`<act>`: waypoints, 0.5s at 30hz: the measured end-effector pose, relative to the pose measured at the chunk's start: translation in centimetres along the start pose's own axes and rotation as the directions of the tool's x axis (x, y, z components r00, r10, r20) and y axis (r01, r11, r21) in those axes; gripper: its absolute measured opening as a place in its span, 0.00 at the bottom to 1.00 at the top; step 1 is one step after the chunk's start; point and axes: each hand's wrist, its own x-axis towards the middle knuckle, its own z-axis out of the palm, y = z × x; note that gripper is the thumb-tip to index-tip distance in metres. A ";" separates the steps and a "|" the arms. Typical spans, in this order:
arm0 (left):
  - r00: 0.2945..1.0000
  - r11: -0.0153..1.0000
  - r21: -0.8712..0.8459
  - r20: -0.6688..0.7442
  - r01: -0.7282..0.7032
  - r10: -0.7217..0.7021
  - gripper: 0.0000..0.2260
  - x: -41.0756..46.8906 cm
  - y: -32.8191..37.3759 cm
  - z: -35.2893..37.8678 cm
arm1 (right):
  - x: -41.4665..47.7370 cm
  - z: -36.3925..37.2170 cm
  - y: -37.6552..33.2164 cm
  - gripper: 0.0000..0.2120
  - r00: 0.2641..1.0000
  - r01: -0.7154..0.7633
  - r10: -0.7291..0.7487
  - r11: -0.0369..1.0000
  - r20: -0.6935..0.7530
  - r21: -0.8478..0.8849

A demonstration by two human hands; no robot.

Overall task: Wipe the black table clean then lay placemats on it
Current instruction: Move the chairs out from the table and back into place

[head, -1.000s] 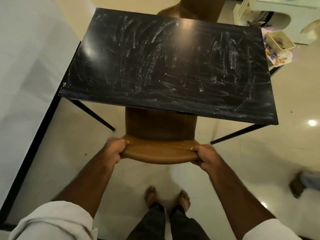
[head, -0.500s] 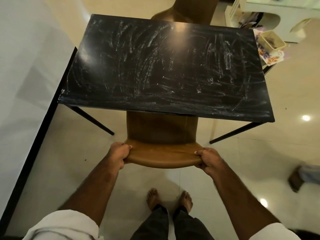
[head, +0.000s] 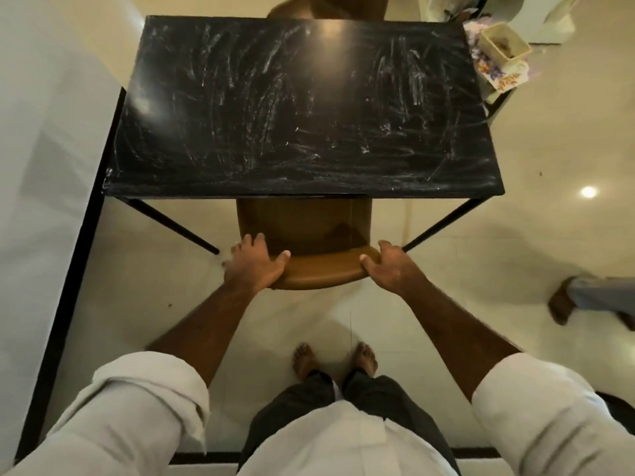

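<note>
The black table [head: 302, 108] stands in front of me, its top streaked all over with white smears. A brown chair [head: 319, 242] is tucked under its near edge, with only the backrest and part of the seat showing. My left hand [head: 256, 264] rests on the left end of the backrest top, fingers loosened and spread over it. My right hand [head: 388, 266] grips the right end of the backrest. No cloth or placemat lies on the table.
A second brown chair [head: 330, 5] stands at the table's far side. A small cream tub [head: 505, 44] sits on patterned mats [head: 498, 72] at the far right. Another person's foot [head: 563, 300] is on the floor at the right. A white wall runs along the left.
The chair has slid further under the table. My left hand's fingers have loosened and spread on the backrest. My view has shifted to look more squarely down on the table.
</note>
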 end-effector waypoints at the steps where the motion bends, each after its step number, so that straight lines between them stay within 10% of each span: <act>1: 0.998 0.998 0.032 0.021 -0.058 0.058 0.42 -0.4 1.1 0.2 | -0.5 -0.4 0.2 0.37 1.000 0.030 -0.030 0.998 0.000 -0.063; 10: 0.929 0.946 -0.089 0.184 -0.310 0.322 0.39 -4.6 13.1 4.2 | -4.5 -5.1 7.3 0.37 0.989 0.118 -0.144 0.919 -0.042 -0.377; 15: 0.936 0.923 0.194 0.189 -0.331 0.296 0.42 -6.0 16.4 7.0 | -4.4 -6.8 14.5 0.35 0.988 0.114 -0.142 0.927 -0.053 -0.356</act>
